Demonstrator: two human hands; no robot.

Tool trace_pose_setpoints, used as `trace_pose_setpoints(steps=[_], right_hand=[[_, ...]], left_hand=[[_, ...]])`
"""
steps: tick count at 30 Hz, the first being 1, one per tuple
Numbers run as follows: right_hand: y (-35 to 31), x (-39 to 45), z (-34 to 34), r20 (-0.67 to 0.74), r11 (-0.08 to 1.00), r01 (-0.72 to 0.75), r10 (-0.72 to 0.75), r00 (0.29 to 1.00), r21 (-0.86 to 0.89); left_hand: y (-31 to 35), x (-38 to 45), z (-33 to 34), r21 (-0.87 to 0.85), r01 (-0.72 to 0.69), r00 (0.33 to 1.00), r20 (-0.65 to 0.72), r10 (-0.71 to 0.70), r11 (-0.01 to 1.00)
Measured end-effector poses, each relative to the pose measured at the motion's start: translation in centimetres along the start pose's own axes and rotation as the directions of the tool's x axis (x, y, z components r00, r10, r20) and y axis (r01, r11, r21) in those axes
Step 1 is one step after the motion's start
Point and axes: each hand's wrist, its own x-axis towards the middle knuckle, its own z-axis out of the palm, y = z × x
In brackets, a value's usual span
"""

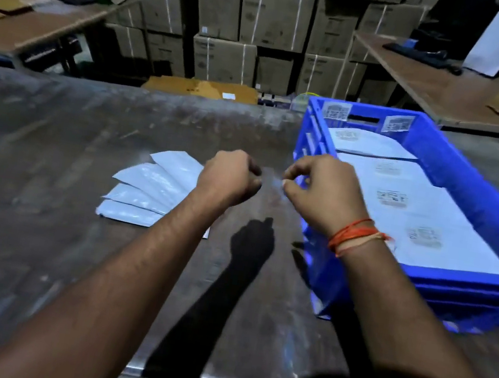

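Film (271, 181), seemingly, pinched between left fingers (255, 170), right fingers (291, 191).

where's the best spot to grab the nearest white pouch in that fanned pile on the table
Take the nearest pouch by its left end, coming in low from the left. That end juts onto the bare table, clear of the other pouches, so a thumb-and-finger pinch can slip under its flat edge. Lift gently: whether it overlaps its neighbour is unclear.
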Motion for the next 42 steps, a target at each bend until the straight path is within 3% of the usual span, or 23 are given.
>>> trace_pose_setpoints(steps=[10,13,19,24,26,28,31,33,35,38,40,42], right_hand=[[-3.4,7.2,21.5,0.396,0.992,0.018,0.035,0.918,-0.128],[-2.9,7.8,24.5,0.35,0.991,0.007,0.042,0.936,-0.137],[-2.5,7.3,24.3,0.154,0.998,0.021,-0.01,0.988,-0.066],[-1.8,5.9,21.3,0.001,0.953,0.073,-0.077,0.997,0.293],[-1.2,4.7,19.8,-0.118,0.871,0.001,0.066,0.991,0.491],[-0.4,3.5,18.5,-0.15,0.717,-0.096,0.271,0.951,0.69],[1.4,1.5,17.7,0.004,0.356,-0.167,0.414,0.91,0.919],[2.5,-0.2,17.6,0.101,0.275,-0.246,0.452,0.886,0.93],[4.0,-2.3,18.0,0.138,0.346,-0.341,0.497,0.857,0.874],[5.7,-5.7,18.3,0.131,0.555,-0.441,0.509,0.851,0.705],[5.8,-7.9,17.7,0.15,0.669,-0.464,0.472,0.869,0.581],[6.2,-9.3,17.5,0.139,0.771,-0.439,0.426,0.894,0.46]], left_hand=[[-14.2,2.1,-0.4,0.052,-0.002,0.99,0.138,-0.005,0.999],[-16.9,2.5,0.0,0.042,-0.036,0.991,0.134,0.03,0.998],[-20.0,3.0,0.8,-0.022,-0.051,0.997,0.065,0.052,0.998],[-19.6,2.7,1.1,-0.135,0.023,0.998,-0.048,-0.03,0.991],[-19.2,2.2,1.1,-0.199,0.043,0.988,-0.135,-0.071,0.979],[-18.7,1.6,1.1,-0.291,0.076,0.967,-0.211,-0.142,0.954],[-18.1,0.5,1.3,-0.494,0.115,0.952,-0.192,-0.237,0.862],[-17.5,-1.1,1.8,-0.662,0.117,0.961,-0.111,-0.252,0.741],[-17.5,-3.4,3.3,-0.721,0.149,0.962,-0.051,-0.267,0.676],[-18.3,-7.4,5.9,-0.671,0.262,0.94,0.017,-0.339,0.693],[-18.5,-10.0,7.3,-0.683,0.316,0.927,0.076,-0.366,0.658],[-18.9,-11.5,8.4,-0.626,0.351,0.92,0.09,-0.382,0.696]])
